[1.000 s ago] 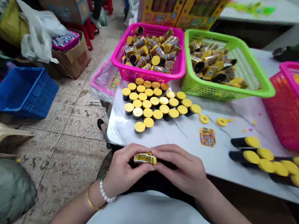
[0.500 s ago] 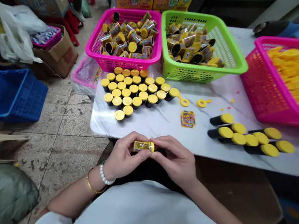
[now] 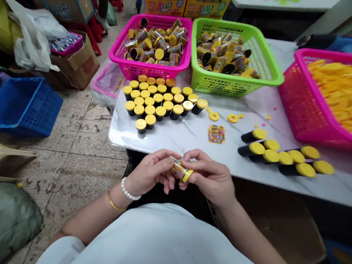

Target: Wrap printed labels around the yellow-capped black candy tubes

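Tilting away from its level pose of half a second ago, a small labelled tube is now slanting, its yellow cap pointing down to the right. Right hand's grip is pinching it beside the cap, while left hand's grip is pinching the other end, thumb on top. Both hands are holding it just before the table. There, stickers and capped tubes are keeping their places; farther, the pink basket is standing beside the green basket.
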The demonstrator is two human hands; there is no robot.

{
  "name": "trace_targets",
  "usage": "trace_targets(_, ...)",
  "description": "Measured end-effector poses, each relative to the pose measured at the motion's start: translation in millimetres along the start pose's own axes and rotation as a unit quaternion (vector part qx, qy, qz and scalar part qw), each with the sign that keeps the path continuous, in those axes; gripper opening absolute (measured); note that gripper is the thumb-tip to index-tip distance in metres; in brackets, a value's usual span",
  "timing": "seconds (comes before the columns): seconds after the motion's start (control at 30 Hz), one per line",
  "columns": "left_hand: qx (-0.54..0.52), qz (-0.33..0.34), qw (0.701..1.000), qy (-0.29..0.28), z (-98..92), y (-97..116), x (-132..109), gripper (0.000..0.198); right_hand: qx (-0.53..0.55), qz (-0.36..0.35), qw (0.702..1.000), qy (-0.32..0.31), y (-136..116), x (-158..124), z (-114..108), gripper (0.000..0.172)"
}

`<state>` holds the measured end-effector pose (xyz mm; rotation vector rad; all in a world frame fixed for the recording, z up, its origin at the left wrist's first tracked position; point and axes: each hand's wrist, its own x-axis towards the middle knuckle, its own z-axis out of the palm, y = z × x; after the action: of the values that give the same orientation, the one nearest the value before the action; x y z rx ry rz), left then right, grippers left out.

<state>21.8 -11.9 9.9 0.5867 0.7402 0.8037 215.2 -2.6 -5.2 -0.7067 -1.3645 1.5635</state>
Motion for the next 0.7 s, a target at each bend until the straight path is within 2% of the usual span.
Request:
trace_targets(0.1, -0.027, 0.035, 0.999, 0.01, 0.3, -11, -2, 0.058, -0.003, -0.025, 0.998, 0.058, 14, -4, 11, 0.018)
trace_targets(0.17, -0.037, 0.036, 0.998, 0.026, -1.6, -19, -4, 0.054, -0.042, -0.04, 0.996, 0.064, 17, -7, 15, 0.017)
trace_targets(0.27, -0.056, 0.025, 0.997, 0.042, -7.7, -31, -10, 0.053, -0.158, -0.062, 0.985, 0.03, 12, -12, 17, 0.023)
trace_targets(0.33, -0.091, 0.015, 0.995, 0.024, -12.7, -38, -15, 0.056, -0.214, -0.073, 0.974, -0.003, 9, -14, 17, 0.026)
trace_targets(0.43, -0.159, 0.004, 0.987, -0.022, -20.5, -45, -22, 0.06, -0.219, -0.062, 0.973, -0.03, 12, -15, 19, 0.023)
trace_targets(0.5, -0.176, 0.005, 0.984, -0.027, -26.0, -47, -26, 0.059, -0.203, -0.056, 0.977, -0.028, 17, -13, 26, 0.022)
trace_targets(0.7, -0.152, 0.049, 0.986, 0.052, -43.5, -47, -38, 0.059, -0.189, -0.062, 0.979, -0.042, 34, 3, 53, 0.027)
